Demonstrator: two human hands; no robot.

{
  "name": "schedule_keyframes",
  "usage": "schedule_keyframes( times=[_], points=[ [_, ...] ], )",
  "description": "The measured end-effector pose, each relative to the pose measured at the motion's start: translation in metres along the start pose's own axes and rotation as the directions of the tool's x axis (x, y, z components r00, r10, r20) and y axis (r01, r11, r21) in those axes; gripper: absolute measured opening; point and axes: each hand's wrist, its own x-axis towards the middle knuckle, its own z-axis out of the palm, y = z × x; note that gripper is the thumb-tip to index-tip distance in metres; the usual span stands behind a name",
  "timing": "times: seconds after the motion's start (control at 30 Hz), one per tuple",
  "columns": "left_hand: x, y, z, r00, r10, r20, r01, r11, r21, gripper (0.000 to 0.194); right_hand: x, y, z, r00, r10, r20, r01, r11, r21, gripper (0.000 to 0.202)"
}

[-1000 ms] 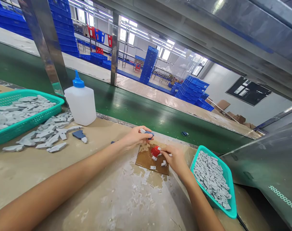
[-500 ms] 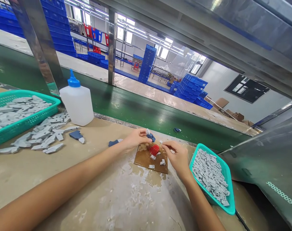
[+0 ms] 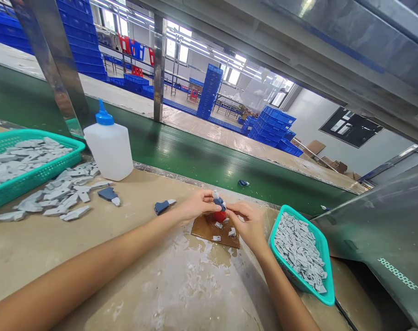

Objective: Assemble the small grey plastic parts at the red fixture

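My left hand (image 3: 199, 205) pinches a dark blue and grey part (image 3: 218, 201), held upright above the brown board (image 3: 209, 230). From the right, my right hand (image 3: 247, 219) meets it with thumb and forefinger closed at the part's side, on a small light piece mostly hidden by the fingertips. Just under the part is a red round object (image 3: 220, 216), partly covered. Several small grey pieces (image 3: 232, 232) lie on the board. Another blue and grey part (image 3: 163, 206) rests on the table left of my left hand.
A white bottle (image 3: 109, 149) with a blue nozzle stands at the left by a green basket (image 3: 39, 171) and loose grey pieces (image 3: 67, 193). A second green basket (image 3: 328, 271) of small pieces is at the right. Behind runs a green belt (image 3: 195, 161) carrying a blue part (image 3: 243, 183).
My right hand has moved left, bringing its small piece up against the blue part. The blue part is now more upright. On the belt, the blue part has shifted left and another has appeared at the right.
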Motion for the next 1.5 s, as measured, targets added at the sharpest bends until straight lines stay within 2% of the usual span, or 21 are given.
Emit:
schedule_keyframes(
  times=[0.13,0.23,0.3,0.37,0.4,0.43,0.5,0.53,0.6,0.7,0.77,0.8,0.9,1.0,1.1,1.2,1.33,1.37,1.4,1.47,1.5],
  points=[
    [-0.003,-0.002,0.006,0.999,0.011,-0.041,-0.015,0.997,-0.082,0.033,-0.002,-0.006,0.004,0.999,-0.047,0.022,0.047,0.999,-0.014,0.014],
    [-0.003,-0.001,0.011,0.995,0.037,-0.09,-0.044,0.996,-0.078,0.034,0.0,-0.015,0.003,0.993,-0.099,0.067,0.104,0.992,-0.076,0.018],
    [-0.002,0.004,0.01,0.991,0.058,-0.117,-0.057,0.998,0.015,0.035,0.006,-0.016,-0.008,0.992,-0.101,0.071,0.109,0.985,-0.136,0.021],
    [0.002,0.011,0.001,0.977,0.158,-0.14,-0.117,0.957,0.266,0.038,0.013,-0.007,-0.031,1.0,-0.019,0.021,0.024,0.967,-0.255,0.022],
    [0.004,0.016,-0.006,0.961,0.234,-0.148,-0.146,0.882,0.447,0.04,0.015,0.0,-0.046,0.998,0.056,-0.022,-0.06,0.938,-0.342,0.021],
    [0.007,0.021,-0.014,0.941,0.305,-0.148,-0.147,0.762,0.631,0.044,0.016,0.01,-0.062,0.988,0.148,-0.05,-0.154,0.879,-0.452,0.02],
    [0.016,0.029,-0.033,0.925,0.348,-0.152,-0.02,0.445,0.895,0.056,0.014,0.031,-0.092,0.922,0.382,-0.059,-0.319,0.666,-0.674,0.02],
    [0.021,0.032,-0.043,0.931,0.322,-0.173,0.077,0.289,0.954,0.06,0.011,0.041,-0.104,0.869,0.493,-0.035,-0.363,0.589,-0.722,0.021],
    [0.034,0.036,-0.059,0.938,0.253,-0.238,0.23,0.062,0.971,0.063,0.003,0.056,-0.118,0.806,0.591,-0.002,-0.4,0.543,-0.738,0.024],
    [0.057,0.035,-0.068,0.914,0.218,-0.342,0.365,-0.079,0.928,0.062,-0.005,0.064,-0.123,0.78,0.624,0.053,-0.422,0.586,-0.691,0.026],
    [0.072,0.031,-0.062,0.893,0.253,-0.373,0.411,-0.119,0.904,0.064,-0.005,0.062,-0.122,0.767,0.636,0.085,-0.434,0.611,-0.662,0.025],
    [0.08,0.029,-0.056,0.901,0.264,-0.344,0.386,-0.127,0.914,0.064,-0.005,0.061,-0.122,0.762,0.64,0.097,-0.439,0.621,-0.649,0.025],
    [0.104,0.023,-0.031,0.971,0.206,-0.121,0.142,-0.089,0.986,0.059,-0.003,0.061,-0.123,0.758,0.642,0.117,-0.443,0.638,-0.63,0.025],
    [0.122,0.018,-0.011,0.992,0.126,0.02,-0.015,-0.041,0.999,0.047,-0.003,0.065,-0.123,0.762,0.638,0.114,-0.438,0.637,-0.634,0.026],
    [0.13,0.015,-0.004,0.991,0.131,0.023,-0.018,-0.034,0.999,0.032,-0.005,0.069,-0.123,0.76,0.64,0.117,-0.438,0.637,-0.634,0.027],
    [0.127,0.015,-0.009,0.984,0.177,-0.031,0.034,-0.013,0.999,0.022,-0.006,0.069,-0.123,0.762,0.634,0.132,-0.437,0.654,-0.618,0.025],
    [0.107,0.021,-0.023,0.966,0.243,-0.089,0.081,0.043,0.996,0.03,-0.006,0.067,-0.124,0.78,0.61,0.137,-0.435,0.687,-0.582,0.021],
    [0.098,0.024,-0.025,0.959,0.261,-0.111,0.087,0.102,0.991,0.032,-0.005,0.067,-0.125,0.787,0.603,0.126,-0.438,0.692,-0.574,0.02],
    [0.089,0.027,-0.026,0.951,0.275,-0.139,0.082,0.209,0.974,0.033,-0.005,0.066,-0.126,0.795,0.597,0.111,-0.442,0.694,-0.568,0.019],
    [0.066,0.032,-0.026,0.944,0.264,-0.199,0.029,0.532,0.846,0.032,-0.003,0.063,-0.131,0.805,0.588,0.078,-0.454,0.695,-0.557,0.015],
    [0.054,0.035,-0.026,0.945,0.241,-0.22,-0.01,0.695,0.719,0.031,-0.003,0.061,-0.133,0.805,0.589,0.071,-0.472,0.708,-0.525,0.013]
  ],
)
